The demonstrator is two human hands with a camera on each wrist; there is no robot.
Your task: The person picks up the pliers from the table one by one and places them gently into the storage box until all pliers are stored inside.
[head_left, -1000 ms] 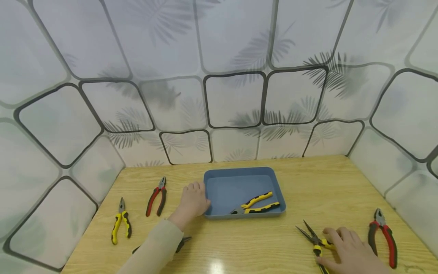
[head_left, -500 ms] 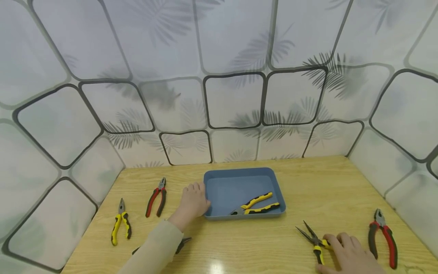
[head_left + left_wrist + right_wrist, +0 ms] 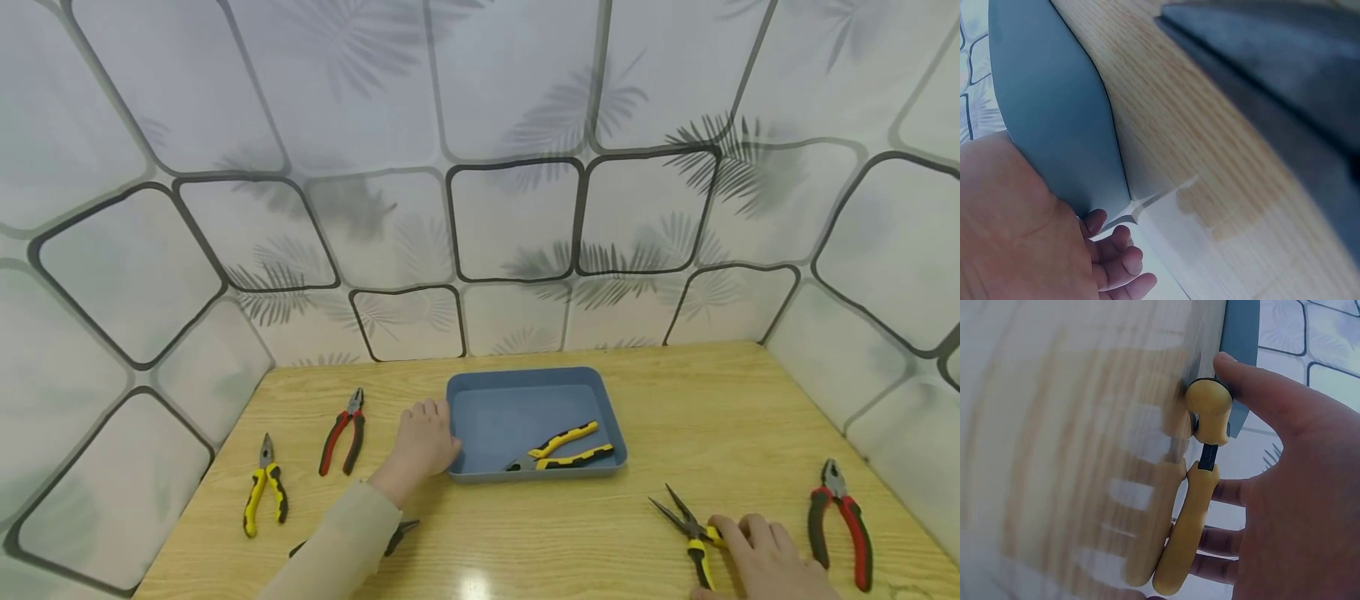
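At the left side of the blue tray (image 3: 525, 400), my left hand (image 3: 422, 437) holds its wall, with the thumb over the rim and fingers curled outside. In the tray lies a pair of pliers (image 3: 562, 446) with yellow-and-black handles. My right hand (image 3: 768, 554) grips the yellow-and-black handles of long-nose pliers (image 3: 690, 525) lying on the table, jaws spread apart. The right wrist view shows the thumb by one handle (image 3: 1210, 412) and fingers behind the other. Part of the right hand falls below the head view.
Red-and-black pliers (image 3: 840, 521) lie to the right of my right hand; another red-and-black pair (image 3: 347, 433) and yellow pliers (image 3: 266, 483) lie at left. Dark-tipped pliers (image 3: 401, 533) are partly hidden under my left sleeve. Patterned walls (image 3: 517, 317) border the wooden table (image 3: 540, 533).
My right hand has shifted slightly down in the head view, around the long-nose pliers' handles. The left hand, the tray and the other pliers have stayed put.
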